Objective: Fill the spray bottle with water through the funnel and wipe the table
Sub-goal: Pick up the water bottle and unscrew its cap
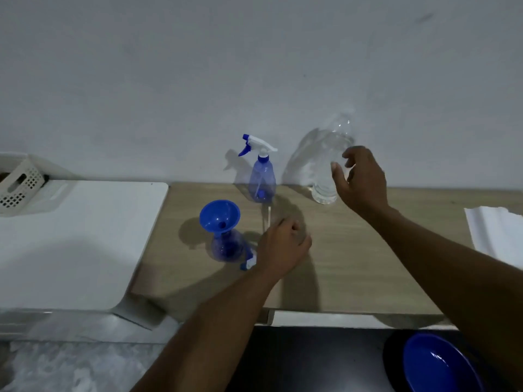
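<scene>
A blue funnel [219,215] sits in the neck of a translucent blue spray bottle [226,246] standing left of centre on the wooden table [353,264]. Just right of it, my left hand [283,247] lies curled over that bottle's removed spray head [249,261], whose thin tube [266,217] sticks out beyond the fingers. A second blue spray bottle [261,171], with its trigger head on, stands by the wall. Beside it is a clear water bottle [325,162]. My right hand [360,179] is against the water bottle's right side, fingers spread and not closed around it.
A white board [79,244] covers the table's left part, with a white perforated basket [19,185] at its far corner. A folded white cloth [495,233] lies at the right edge. A blue bowl [438,366] sits below the table's front edge.
</scene>
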`<state>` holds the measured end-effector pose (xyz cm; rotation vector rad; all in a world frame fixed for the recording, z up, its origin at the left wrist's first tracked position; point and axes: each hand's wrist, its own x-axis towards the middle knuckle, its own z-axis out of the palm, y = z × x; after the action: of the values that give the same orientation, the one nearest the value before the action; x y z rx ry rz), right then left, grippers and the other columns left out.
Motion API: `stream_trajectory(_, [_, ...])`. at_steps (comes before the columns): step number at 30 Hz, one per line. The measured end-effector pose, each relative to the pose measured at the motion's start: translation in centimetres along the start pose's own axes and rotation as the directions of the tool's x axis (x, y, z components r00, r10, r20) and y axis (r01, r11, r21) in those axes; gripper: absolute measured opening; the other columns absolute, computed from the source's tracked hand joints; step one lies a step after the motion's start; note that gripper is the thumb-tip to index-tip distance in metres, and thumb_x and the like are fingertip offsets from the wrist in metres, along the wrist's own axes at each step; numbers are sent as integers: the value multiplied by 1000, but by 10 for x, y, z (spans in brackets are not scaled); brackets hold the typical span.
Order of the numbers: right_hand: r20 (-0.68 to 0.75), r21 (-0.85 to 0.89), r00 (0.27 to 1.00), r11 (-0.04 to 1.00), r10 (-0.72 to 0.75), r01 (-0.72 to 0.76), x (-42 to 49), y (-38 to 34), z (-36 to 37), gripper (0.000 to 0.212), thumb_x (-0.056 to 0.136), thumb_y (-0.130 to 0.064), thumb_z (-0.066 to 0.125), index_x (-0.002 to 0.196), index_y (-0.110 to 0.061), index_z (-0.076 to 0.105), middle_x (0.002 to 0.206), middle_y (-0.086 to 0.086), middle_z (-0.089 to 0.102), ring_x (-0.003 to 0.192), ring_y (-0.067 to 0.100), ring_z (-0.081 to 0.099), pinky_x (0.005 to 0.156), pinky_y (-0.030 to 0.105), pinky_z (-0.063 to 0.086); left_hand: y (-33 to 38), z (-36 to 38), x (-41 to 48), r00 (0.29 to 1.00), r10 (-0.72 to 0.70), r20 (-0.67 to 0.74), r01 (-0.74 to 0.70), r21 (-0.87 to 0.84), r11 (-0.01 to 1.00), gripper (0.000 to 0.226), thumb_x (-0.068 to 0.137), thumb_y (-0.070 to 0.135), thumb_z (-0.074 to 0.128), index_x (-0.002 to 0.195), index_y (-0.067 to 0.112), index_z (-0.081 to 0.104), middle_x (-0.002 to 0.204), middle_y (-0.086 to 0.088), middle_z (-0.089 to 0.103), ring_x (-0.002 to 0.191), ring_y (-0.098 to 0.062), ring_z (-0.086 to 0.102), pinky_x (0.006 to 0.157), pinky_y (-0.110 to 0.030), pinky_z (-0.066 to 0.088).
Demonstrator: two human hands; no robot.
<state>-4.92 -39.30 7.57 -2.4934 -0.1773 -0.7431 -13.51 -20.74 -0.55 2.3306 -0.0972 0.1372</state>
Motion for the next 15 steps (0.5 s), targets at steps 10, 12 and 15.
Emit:
stream_trajectory(10, [508,-231,857,972,91,34,163,33,-24,63,90,-65,51,139,-27,43,135,10,51,118,33,56,97,48,47,69,49,162,979,-198,56,204,-152,967,104,56,77,76,140,28,39,133,4,57,121,-17,58,100,-39,51])
stream_trajectory(12, [524,-255,849,963,61,88,164,35,-16,57,91,-62,52,132,-22,48,126,9,57,113,32,57,92,46,49,75,54,167,976,-191,101,207,-183,961,109,58,72,79,145,25,35,139,4,54,127,-19,54,105,-38,47])
stream_trajectory(15, [476,-252,878,949,-52,192,157,30,-19,50,92,-58,54,120,-17,54,112,8,63,98,31,61,81,41,52,83,55,163,977,-175,119,197,-215,956,105,69,46,88,151,20,30,144,0,48,133,-22,49,106,-32,41])
